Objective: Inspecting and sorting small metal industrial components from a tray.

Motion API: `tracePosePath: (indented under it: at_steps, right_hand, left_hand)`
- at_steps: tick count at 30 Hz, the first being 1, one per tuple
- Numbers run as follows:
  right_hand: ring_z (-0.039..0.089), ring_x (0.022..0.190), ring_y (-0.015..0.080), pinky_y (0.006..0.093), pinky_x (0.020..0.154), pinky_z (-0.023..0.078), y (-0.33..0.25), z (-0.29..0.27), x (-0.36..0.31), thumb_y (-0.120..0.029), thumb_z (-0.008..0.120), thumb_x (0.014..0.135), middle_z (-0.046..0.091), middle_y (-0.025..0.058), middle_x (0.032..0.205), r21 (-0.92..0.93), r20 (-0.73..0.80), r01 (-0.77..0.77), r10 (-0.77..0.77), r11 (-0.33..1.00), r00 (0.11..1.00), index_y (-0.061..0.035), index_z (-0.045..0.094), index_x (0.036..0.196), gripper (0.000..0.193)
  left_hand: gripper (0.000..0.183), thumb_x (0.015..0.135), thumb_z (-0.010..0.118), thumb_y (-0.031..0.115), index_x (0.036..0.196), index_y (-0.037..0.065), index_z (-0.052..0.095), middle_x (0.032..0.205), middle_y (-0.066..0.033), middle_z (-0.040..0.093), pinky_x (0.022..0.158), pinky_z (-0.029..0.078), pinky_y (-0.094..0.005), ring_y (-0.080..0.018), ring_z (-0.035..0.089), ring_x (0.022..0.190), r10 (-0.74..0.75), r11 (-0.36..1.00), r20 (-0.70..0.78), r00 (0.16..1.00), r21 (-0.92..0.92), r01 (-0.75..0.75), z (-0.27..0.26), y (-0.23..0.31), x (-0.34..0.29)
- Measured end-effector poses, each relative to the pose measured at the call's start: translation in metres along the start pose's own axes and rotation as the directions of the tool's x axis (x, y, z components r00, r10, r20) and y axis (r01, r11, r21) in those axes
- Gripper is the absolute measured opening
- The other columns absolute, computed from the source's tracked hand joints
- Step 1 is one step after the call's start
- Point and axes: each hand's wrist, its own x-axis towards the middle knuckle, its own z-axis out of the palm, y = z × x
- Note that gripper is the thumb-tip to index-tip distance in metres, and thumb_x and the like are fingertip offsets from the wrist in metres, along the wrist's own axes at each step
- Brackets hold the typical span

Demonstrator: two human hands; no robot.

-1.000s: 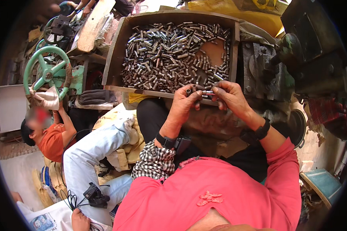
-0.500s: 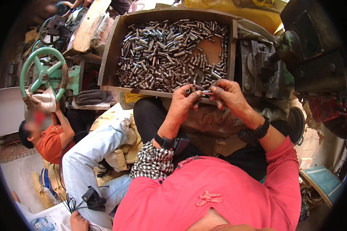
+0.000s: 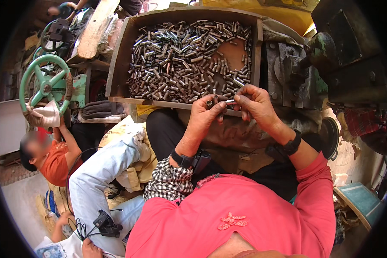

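Over the near edge of a wooden tray (image 3: 185,104), both my hands are close together. My left hand (image 3: 204,112) is closed, with small dark metal tubes (image 3: 209,103) poking up between its fingers. Between the two hands lies a thin silvery tube (image 3: 229,101) with a touch of red beside it; my right hand (image 3: 256,105) pinches its right end and the left thumb meets its other end. The tray holds a heap of similar short metal tubes (image 3: 172,60), some standing upright, most lying on their sides.
Right of the tray is a dark, heavy metal machine (image 3: 288,69). At left, a person in an orange shirt (image 3: 58,161) reaches toward a green handwheel (image 3: 45,88). Another person's light blue jeans (image 3: 99,167) are beside my left arm, with a hand holding black cables (image 3: 90,247).
The view has shifted slightly, moving the tray a little left in the picture. My hands keep nearly the same grip on the tubes. Another person's arm shows at lower left.
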Motion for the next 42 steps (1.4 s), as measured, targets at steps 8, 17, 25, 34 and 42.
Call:
tracePosePath:
  at_steps: [8,17,25,34,42]
  right_hand:
    - [0.051,0.045,0.0038,0.0164,0.038,0.037,-0.011,-0.011,0.002,-0.018,0.057,0.089,0.061,0.0035,0.070,-0.070,-0.050,0.016,-0.020,0.997,0.999,-0.0014,0.056,0.091,0.017]
    - [0.052,0.046,0.0040,0.0163,0.039,0.038,-0.008,-0.005,-0.003,-0.019,0.055,0.090,0.062,0.0036,0.071,-0.097,0.000,-0.028,0.028,0.995,1.000,-0.0021,0.056,0.092,0.018]
    - [0.049,0.043,0.0032,0.0147,0.038,0.036,-0.006,-0.005,-0.002,-0.019,0.055,0.090,0.062,0.0053,0.069,-0.011,0.022,-0.057,0.057,0.998,0.998,-0.0032,0.055,0.091,0.016]
    - [0.048,0.042,0.0031,0.0143,0.038,0.036,-0.006,-0.006,-0.001,-0.018,0.057,0.089,0.062,0.0061,0.069,0.024,0.020,-0.068,0.068,0.997,0.997,-0.0028,0.055,0.090,0.016]
    - [0.047,0.040,0.0038,0.0149,0.036,0.035,-0.002,-0.013,0.003,-0.016,0.061,0.086,0.062,0.0072,0.067,0.061,0.072,-0.126,0.122,0.990,0.990,-0.0023,0.056,0.086,0.015]
  left_hand:
    - [0.014,0.084,0.063,0.012,0.093,0.002,0.061,0.072,-0.0011,0.060,0.048,0.044,-0.0183,-0.0060,0.052,0.052,-0.021,0.995,-0.070,0.997,-0.096,0.014,0.001,0.003,-0.002]
    - [0.016,0.083,0.062,0.007,0.096,0.000,0.059,0.076,-0.0035,0.060,0.051,0.046,-0.0206,-0.0082,0.054,0.058,0.006,0.992,-0.024,1.000,-0.123,-0.009,0.004,0.004,-0.005]
    - [0.016,0.083,0.062,0.008,0.097,0.000,0.060,0.078,-0.0037,0.060,0.051,0.046,-0.0202,-0.0079,0.054,0.058,0.002,0.995,-0.045,0.999,-0.100,-0.007,0.006,0.003,-0.005]
    - [0.017,0.084,0.063,0.010,0.096,-0.001,0.060,0.073,-0.0006,0.058,0.052,0.045,-0.0181,-0.0050,0.053,0.056,0.046,0.998,-0.004,0.999,0.035,-0.046,0.007,0.005,-0.004]
    - [0.018,0.081,0.067,0.011,0.094,0.000,0.060,0.077,-0.0024,0.062,0.049,0.046,-0.0171,-0.0048,0.056,0.059,0.000,0.984,0.068,0.998,0.176,-0.012,0.006,0.010,-0.006]
